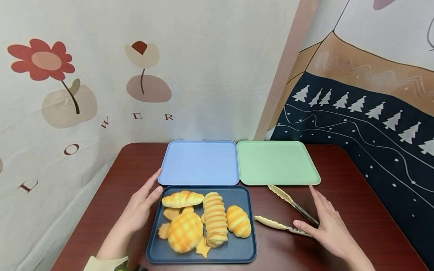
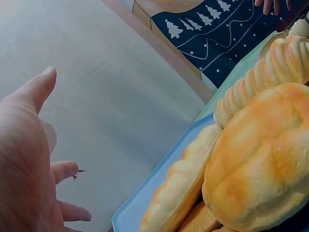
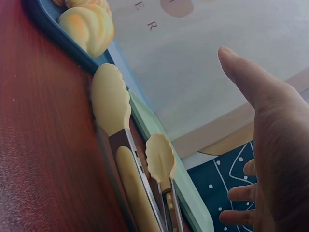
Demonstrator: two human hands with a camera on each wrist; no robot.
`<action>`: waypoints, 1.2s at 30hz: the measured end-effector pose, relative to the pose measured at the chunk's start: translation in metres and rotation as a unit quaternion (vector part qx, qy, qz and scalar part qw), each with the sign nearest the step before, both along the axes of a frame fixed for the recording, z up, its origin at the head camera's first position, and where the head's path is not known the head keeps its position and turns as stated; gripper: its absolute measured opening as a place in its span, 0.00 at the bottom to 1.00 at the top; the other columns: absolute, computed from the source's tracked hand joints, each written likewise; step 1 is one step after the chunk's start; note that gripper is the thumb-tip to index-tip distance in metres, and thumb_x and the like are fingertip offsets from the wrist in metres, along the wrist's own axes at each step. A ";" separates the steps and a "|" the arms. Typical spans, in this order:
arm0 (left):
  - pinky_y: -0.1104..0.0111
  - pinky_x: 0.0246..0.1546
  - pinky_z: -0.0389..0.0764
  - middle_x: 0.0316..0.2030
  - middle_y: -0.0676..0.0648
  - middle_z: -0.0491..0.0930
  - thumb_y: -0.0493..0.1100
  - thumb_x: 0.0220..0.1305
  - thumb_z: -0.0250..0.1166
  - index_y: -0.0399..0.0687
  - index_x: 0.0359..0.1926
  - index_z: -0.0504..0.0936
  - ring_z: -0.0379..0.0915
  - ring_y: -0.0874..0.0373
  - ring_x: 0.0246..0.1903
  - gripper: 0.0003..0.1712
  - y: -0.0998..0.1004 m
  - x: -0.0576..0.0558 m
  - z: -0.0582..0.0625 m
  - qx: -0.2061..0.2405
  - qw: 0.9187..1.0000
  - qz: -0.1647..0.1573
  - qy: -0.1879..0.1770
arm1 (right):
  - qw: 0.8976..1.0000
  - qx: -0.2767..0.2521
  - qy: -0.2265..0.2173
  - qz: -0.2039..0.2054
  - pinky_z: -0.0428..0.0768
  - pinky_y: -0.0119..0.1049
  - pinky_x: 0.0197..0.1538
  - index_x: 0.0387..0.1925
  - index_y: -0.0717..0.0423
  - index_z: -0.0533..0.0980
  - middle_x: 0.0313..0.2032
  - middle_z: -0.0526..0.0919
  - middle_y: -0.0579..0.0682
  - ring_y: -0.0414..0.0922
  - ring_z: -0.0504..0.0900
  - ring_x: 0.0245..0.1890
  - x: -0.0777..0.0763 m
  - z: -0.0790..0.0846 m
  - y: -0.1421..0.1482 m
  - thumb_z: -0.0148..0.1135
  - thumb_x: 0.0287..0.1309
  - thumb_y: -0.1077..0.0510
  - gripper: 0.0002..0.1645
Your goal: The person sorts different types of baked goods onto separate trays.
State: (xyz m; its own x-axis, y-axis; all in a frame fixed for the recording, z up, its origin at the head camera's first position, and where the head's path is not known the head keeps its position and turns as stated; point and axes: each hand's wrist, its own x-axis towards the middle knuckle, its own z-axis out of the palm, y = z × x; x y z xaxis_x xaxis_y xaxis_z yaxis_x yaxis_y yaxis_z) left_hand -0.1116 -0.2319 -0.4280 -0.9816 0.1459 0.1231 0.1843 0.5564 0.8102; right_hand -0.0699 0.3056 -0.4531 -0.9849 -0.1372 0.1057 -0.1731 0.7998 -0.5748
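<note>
Head: tongs (image 1: 301,211) lie on table (image 1: 364,222), seemingly fabric (image 1: 217,75) behind.

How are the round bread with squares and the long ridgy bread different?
The round bread is wide; the long bread is narrower. The round bread has crisscross lines, while the long bread has ridges across it. Both are yellowish and sit in the dark blue tray.

Golden bread (image 1: 185,232) — crosshatched, navy tray (image 1: 238,251), cream-tipped tongs (image 1: 298,208)
</note>
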 end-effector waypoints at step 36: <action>0.37 0.60 0.75 0.75 0.24 0.59 0.64 0.84 0.42 0.49 0.86 0.49 0.62 0.26 0.71 0.41 -0.008 0.011 -0.021 0.133 0.972 0.060 -0.183 | 0.999 -0.008 -0.022 -0.045 0.72 0.57 0.57 0.79 0.68 0.57 0.62 0.76 0.57 0.56 0.71 0.61 0.007 -0.028 -0.005 0.84 0.46 0.34 0.72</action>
